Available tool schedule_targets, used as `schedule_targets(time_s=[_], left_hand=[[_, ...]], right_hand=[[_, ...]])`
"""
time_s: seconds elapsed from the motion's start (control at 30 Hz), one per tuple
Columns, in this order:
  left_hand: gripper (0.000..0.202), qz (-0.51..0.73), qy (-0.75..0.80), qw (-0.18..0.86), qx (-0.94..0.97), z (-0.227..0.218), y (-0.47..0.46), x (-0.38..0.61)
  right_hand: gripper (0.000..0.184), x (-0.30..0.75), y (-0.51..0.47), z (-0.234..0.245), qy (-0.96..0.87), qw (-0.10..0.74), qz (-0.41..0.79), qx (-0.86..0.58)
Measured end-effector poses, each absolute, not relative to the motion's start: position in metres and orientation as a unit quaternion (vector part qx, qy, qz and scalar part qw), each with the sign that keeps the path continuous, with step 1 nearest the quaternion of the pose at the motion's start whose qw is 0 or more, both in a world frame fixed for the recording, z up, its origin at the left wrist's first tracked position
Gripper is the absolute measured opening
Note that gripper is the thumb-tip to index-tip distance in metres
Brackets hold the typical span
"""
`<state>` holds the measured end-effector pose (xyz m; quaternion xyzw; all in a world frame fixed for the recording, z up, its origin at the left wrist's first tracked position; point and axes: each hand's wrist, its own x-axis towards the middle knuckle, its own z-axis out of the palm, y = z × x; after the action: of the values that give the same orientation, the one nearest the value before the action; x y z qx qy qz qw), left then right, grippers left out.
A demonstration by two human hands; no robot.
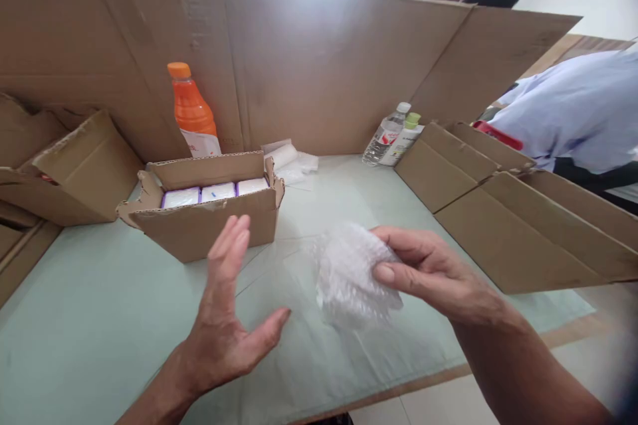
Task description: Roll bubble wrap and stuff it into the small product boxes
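Note:
My right hand [431, 272] pinches a crumpled piece of clear bubble wrap [351, 275] just above the pale green table cover [100, 319]. My left hand [226, 319] hovers to the left of the wrap, fingers stretched out and thumb apart, holding nothing. Behind my left hand stands a small open cardboard box [209, 222] with three white wrapped packs [216, 191] lined up inside.
An orange drink bottle [192, 113] stands behind the small box. A clear water bottle [385, 136] and a green-capped bottle [406, 136] lean at the cardboard wall. Open cardboard boxes sit at left [74, 172] and right [503, 212]. A person in a light shirt [578, 106] is at the right.

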<state>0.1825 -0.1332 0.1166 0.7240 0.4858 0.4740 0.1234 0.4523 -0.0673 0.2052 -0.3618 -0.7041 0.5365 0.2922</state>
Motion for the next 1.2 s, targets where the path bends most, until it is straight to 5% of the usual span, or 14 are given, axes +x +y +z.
schedule_targets(time_s=[0.07, 0.2, 0.3, 0.4, 0.53, 0.67, 0.77, 1.0, 1.2], left_hand=[[0.095, 0.432, 0.465, 0.237, 0.735, 0.119, -0.131, 0.186], [0.058, 0.34, 0.485, 0.537, 0.601, 0.107, -0.134, 0.169], [0.059, 0.312, 0.554, 0.606, 0.478, 0.093, -0.137, 0.144], [0.071, 0.29, 0.603, 0.601, 0.438, 0.078, -0.142, 0.12], [0.082, 0.292, 0.639, 0.571, 0.424, 0.06, -0.158, 0.106], [0.074, 0.278, 0.663, 0.498, 0.485, 0.045, -0.176, 0.11], [0.062, 0.269, 0.665, 0.469, 0.516, 0.048, -0.179, 0.107], [0.057, 0.176, 0.674, 0.391, 0.602, 0.079, -0.156, 0.054], [0.052, 0.158, 0.695, 0.237, 0.661, 0.075, -0.147, 0.005]], right_hand=[[0.029, 0.444, -0.079, 0.203, -0.668, 0.299, 0.596, -0.33], [0.042, 0.432, -0.075, 0.162, -0.558, 0.346, 0.661, -0.364], [0.042, 0.436, -0.061, 0.113, -0.531, 0.362, 0.589, -0.49], [0.034, 0.445, -0.062, 0.081, -0.59, 0.36, 0.437, -0.575], [0.029, 0.425, -0.085, 0.073, -0.761, 0.299, 0.333, -0.469], [0.047, 0.372, -0.088, 0.06, -0.897, 0.168, 0.174, -0.37], [0.027, 0.359, -0.067, 0.048, -0.892, 0.09, 0.1, -0.431], [0.026, 0.428, -0.045, 0.063, -0.746, 0.262, 0.32, -0.522], [0.032, 0.441, -0.049, 0.052, -0.758, 0.246, 0.203, -0.57]])
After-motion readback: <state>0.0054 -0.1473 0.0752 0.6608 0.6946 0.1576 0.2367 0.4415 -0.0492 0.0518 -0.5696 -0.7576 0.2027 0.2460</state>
